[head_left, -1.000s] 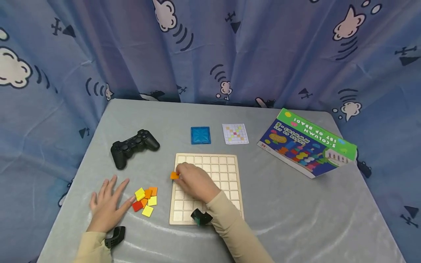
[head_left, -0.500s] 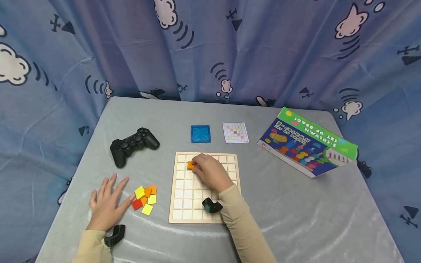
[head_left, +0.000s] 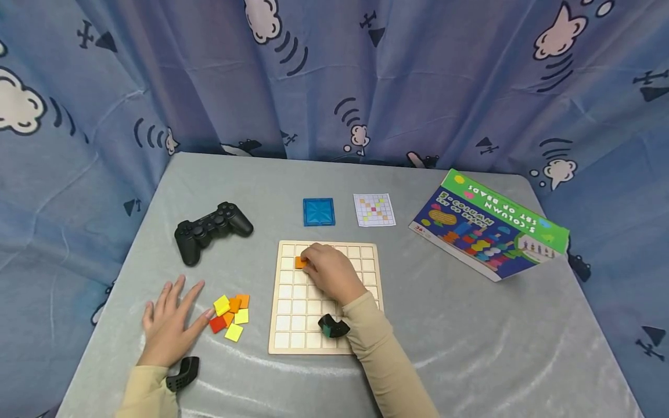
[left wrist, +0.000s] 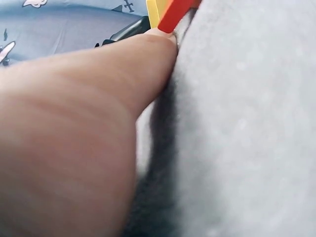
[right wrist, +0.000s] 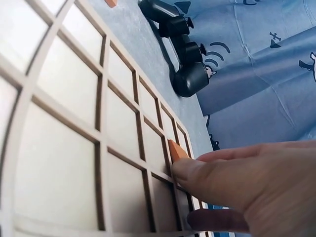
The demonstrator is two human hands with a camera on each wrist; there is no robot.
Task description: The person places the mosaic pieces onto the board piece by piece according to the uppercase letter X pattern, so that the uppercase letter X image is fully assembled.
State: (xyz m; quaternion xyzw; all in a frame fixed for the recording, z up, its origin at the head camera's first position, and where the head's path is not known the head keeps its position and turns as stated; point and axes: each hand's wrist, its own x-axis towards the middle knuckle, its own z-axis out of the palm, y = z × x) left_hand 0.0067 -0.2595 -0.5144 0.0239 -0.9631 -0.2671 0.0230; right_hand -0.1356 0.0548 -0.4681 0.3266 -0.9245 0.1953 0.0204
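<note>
My right hand (head_left: pixel 331 273) pinches an orange square tile (head_left: pixel 299 262) over the upper left of a wooden grid board (head_left: pixel 284 307). In the right wrist view the orange tile (right wrist: pixel 177 150) sits tilted between thumb and fingers, right at the grid's ribs. My left hand (head_left: pixel 169 325) rests on the table with fingers spread. Its thumb tip lies at a small pile of tiles, among them a red tile (head_left: pixel 218 324), a yellow tile (head_left: pixel 222 305) and an orange tile (head_left: pixel 243 301). The left wrist view shows the thumb (left wrist: pixel 143 54) right by the red tile (left wrist: pixel 174 15).
A black game controller (head_left: pixel 211 229) lies at the back left. Behind the board are a blue square tray (head_left: pixel 319 212) and a printed pattern card (head_left: pixel 374 210). A colourful box (head_left: pixel 486 229) leans at the right. A patterned curtain (head_left: pixel 324 75) hangs behind the table (head_left: pixel 496 348).
My right hand has carried the orange tile from the board's left edge rightward and up over the grid, then slightly left. The left hand stays by the pile.
</note>
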